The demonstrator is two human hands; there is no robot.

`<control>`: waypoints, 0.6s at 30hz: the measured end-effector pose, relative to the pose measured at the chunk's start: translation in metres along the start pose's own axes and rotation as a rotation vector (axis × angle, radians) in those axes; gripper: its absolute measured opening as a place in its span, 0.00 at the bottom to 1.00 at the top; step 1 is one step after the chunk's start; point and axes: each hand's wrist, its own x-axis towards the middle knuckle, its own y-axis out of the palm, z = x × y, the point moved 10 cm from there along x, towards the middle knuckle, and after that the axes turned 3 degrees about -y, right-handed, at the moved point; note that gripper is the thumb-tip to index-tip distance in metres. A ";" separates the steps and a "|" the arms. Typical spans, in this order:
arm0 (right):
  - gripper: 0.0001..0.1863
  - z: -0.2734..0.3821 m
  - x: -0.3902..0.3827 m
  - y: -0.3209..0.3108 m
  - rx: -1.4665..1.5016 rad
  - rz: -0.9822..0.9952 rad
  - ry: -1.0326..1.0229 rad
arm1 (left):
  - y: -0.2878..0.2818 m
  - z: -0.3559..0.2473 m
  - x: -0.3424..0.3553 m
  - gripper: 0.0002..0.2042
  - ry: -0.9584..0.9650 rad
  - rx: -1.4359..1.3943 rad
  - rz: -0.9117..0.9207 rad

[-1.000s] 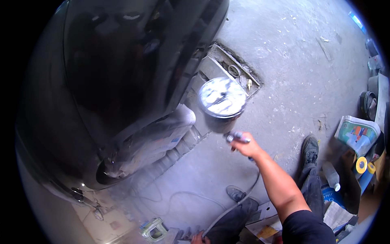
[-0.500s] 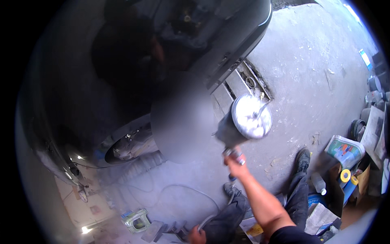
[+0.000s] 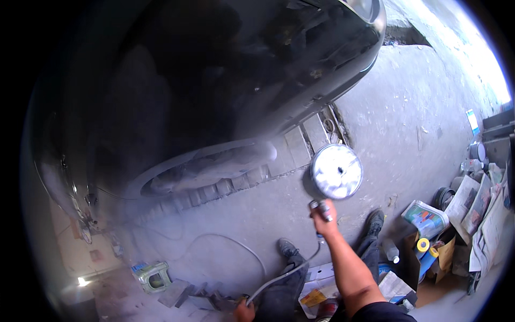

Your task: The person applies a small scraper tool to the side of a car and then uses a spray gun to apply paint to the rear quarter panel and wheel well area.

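Observation:
My right hand (image 3: 328, 224) is closed round the handle of a paint spray gun (image 3: 337, 172), whose round, shiny metal cup lid faces up. The gun hangs over the floor beside a dark, glossy car body (image 3: 230, 91), apart from it. Its nozzle is hidden below the cup. From the bottom of the handle runs a grey air hose (image 3: 284, 276). At the lower edge my left hand (image 3: 245, 311), partly cut off by the frame, is closed on that hose. Pale wrapping covers the wheel (image 3: 214, 172) in the car's wheel arch.
A green-and-white plastic container (image 3: 153, 277) stands on the floor at lower left. To the right lie a clear bottle (image 3: 390, 250), a white tub (image 3: 425, 219), yellow-ended rolls (image 3: 427, 252) in a box and stacked cardboard (image 3: 485, 231). A slatted floor channel (image 3: 300, 142) runs under the car.
The dense grey mist before the gun has thinned, baring the wrapped wheel. The gun's cup is less tilted. The view has shifted, and both hands keep their holds.

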 end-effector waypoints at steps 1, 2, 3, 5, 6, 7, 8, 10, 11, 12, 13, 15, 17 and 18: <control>0.14 -0.009 0.004 -0.024 -0.012 -0.106 -0.044 | 0.002 -0.002 -0.001 0.12 0.013 -0.020 0.008; 0.16 -0.013 0.003 -0.050 -0.049 -0.232 -0.041 | 0.005 -0.003 0.000 0.13 0.007 -0.003 0.015; 0.16 -0.008 -0.004 -0.067 -0.060 -0.296 0.013 | 0.008 0.001 -0.003 0.14 -0.013 0.013 0.021; 0.17 0.006 -0.020 -0.103 -0.073 -0.416 0.040 | 0.014 0.004 -0.002 0.16 -0.010 -0.007 0.033; 0.17 0.020 -0.029 -0.115 -0.070 -0.461 0.020 | 0.017 0.014 -0.002 0.17 0.000 -0.041 0.037; 0.15 0.027 -0.039 -0.126 -0.040 -0.459 0.083 | 0.021 0.023 -0.004 0.18 0.012 -0.075 0.041; 0.13 0.043 -0.047 -0.131 0.002 -0.429 0.105 | 0.021 0.032 -0.012 0.18 -0.007 -0.027 0.027; 0.12 0.074 -0.059 -0.143 0.054 -0.354 0.055 | 0.013 0.031 -0.022 0.19 -0.024 0.076 -0.003; 0.12 0.098 -0.060 -0.146 0.088 -0.318 0.039 | 0.008 0.025 -0.024 0.20 -0.058 0.075 0.080; 0.12 0.125 -0.062 -0.150 0.121 -0.279 0.033 | 0.007 0.022 -0.026 0.21 -0.099 0.069 0.132; 0.13 0.149 -0.060 -0.155 0.114 -0.237 0.018 | 0.005 0.019 -0.028 0.22 -0.141 0.064 0.183; 0.12 0.190 -0.056 -0.170 0.147 -0.178 -0.029 | 0.004 0.013 -0.036 0.24 -0.226 0.048 0.282; 0.07 0.224 -0.044 -0.184 0.055 -0.030 -0.001 | -0.014 -0.027 -0.050 0.19 -0.247 0.105 0.260; 0.05 0.242 -0.036 -0.189 0.001 0.066 0.035 | -0.025 -0.054 -0.060 0.21 -0.207 0.113 0.267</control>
